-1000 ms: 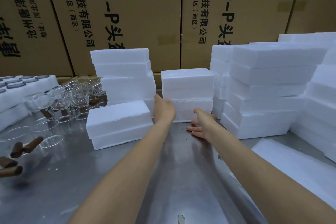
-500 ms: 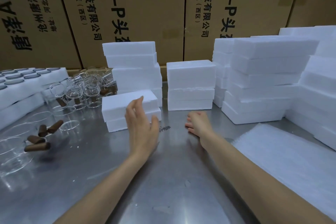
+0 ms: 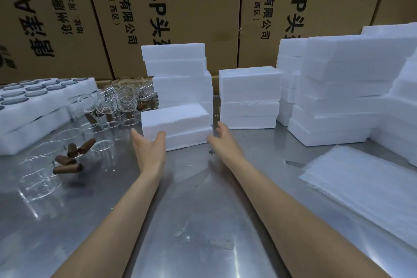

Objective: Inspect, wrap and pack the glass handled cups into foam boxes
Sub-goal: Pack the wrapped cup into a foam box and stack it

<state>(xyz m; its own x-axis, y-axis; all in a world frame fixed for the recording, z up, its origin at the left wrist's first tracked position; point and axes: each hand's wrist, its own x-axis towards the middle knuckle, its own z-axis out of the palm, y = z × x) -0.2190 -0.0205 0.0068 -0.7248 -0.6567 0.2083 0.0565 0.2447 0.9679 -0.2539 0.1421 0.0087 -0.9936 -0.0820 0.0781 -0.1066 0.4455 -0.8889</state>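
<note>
Both forearms extend from the near edge over the steel bench (image 3: pixel 198 221). A stack of white foam wrap sheets (image 3: pixel 370 189) lies flat on the bench at near right. At near left, glass handled cups (image 3: pixel 42 171) lie on their sides, their brown handles (image 3: pixel 67 168) clustered together.

The left hand (image 3: pixel 149 151) is raised at the near left corner of a closed foam box (image 3: pixel 178 127); its fingers are straight and spread, thumb apart, gripping nothing. Contact with the box cannot be confirmed. The right hand (image 3: pixel 222 142) stands at the box's right end, fingers extended and slightly apart, holding nothing. The foam box sits on the bench between the two hands, lid on base.

Beyond the lying cups, upright glass cups (image 3: pixel 112 104) stand grouped left of the box. A foam tray (image 3: pixel 38 101) with round recesses occupies the far left. Behind the box rise a tall foam box stack (image 3: pixel 178 74) and a lower stack (image 3: pixel 249 97); larger foam stacks (image 3: pixel 338 88) fill the right. Printed cardboard cartons (image 3: pixel 180 7) form the far wall.
</note>
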